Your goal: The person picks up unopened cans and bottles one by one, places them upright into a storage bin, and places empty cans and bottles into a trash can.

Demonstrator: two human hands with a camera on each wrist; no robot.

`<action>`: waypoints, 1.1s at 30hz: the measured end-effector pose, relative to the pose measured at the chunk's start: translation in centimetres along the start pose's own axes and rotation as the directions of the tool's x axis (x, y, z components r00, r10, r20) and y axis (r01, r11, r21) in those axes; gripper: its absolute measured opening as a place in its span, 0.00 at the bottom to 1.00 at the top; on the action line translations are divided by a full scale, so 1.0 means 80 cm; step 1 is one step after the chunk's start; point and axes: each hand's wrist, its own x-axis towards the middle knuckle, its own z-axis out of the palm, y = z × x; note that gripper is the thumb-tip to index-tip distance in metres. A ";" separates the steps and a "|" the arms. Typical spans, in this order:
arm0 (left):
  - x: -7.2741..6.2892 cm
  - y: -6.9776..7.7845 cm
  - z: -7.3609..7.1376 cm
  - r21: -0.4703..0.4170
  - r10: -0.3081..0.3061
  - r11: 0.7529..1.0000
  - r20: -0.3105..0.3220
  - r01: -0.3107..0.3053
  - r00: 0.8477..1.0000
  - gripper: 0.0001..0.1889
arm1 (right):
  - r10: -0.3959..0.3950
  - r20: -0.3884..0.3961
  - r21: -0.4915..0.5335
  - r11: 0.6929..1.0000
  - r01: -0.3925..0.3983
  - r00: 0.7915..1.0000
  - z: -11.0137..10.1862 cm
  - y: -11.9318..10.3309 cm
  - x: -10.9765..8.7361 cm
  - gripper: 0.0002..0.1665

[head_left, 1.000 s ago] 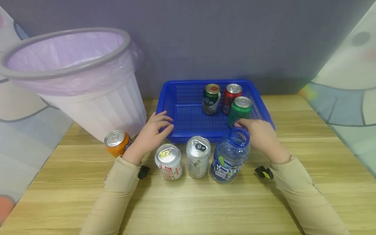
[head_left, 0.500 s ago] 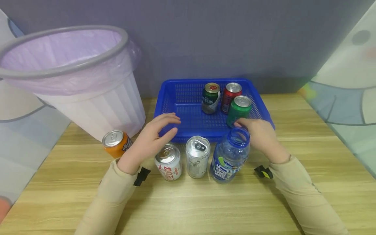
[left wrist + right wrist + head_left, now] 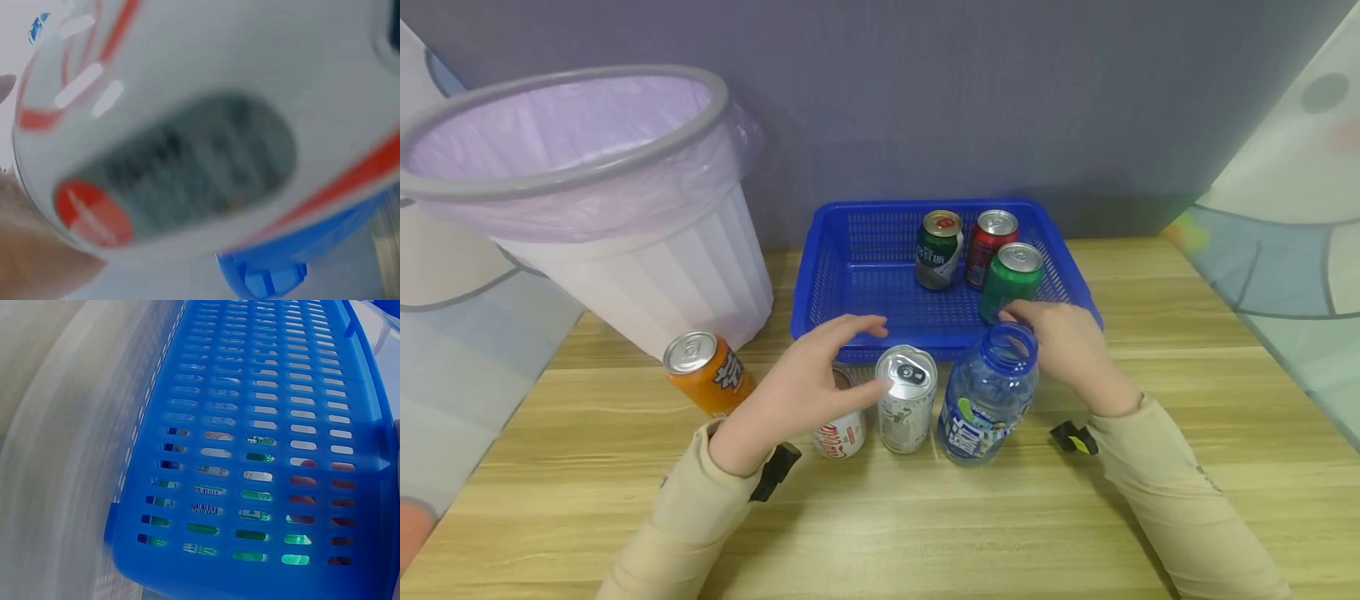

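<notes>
My left hand (image 3: 816, 379) is over the white Coca-Cola can (image 3: 842, 435), hiding part of its top, with thumb and fingers spread apart. The silver can (image 3: 905, 417) stands just beyond the thumb tip. White can wall with red lettering (image 3: 250, 50) fills the left wrist view. My right hand (image 3: 1063, 346) reaches over the near rim of the blue basket (image 3: 887, 340), a digit right at the green can (image 3: 1011, 283). Fingers (image 3: 303, 481) show through the basket slots beside that can; I cannot tell whether they grip it. The blue plastic bottle (image 3: 988, 396) overlaps this hand.
An orange can (image 3: 703, 371) stands left of my left hand. Behind it rises a white bin (image 3: 670, 275) with a purple liner. A dark green can (image 3: 938, 250) and a red can (image 3: 990, 248) stand in the basket. A grey wall (image 3: 925, 100) closes off the back.
My left hand has moved from the basket's left front corner rightward and nearer, across the Coca-Cola can toward the silver can, its fingers spreading. My right hand has stayed at the green can.
</notes>
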 end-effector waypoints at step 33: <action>0.008 0.016 0.036 0.028 -0.146 0.989 0.083 0.145 0.986 0.33 | 0.001 -0.025 -0.005 1.000 -0.001 1.000 0.002 0.001 -0.001 0.08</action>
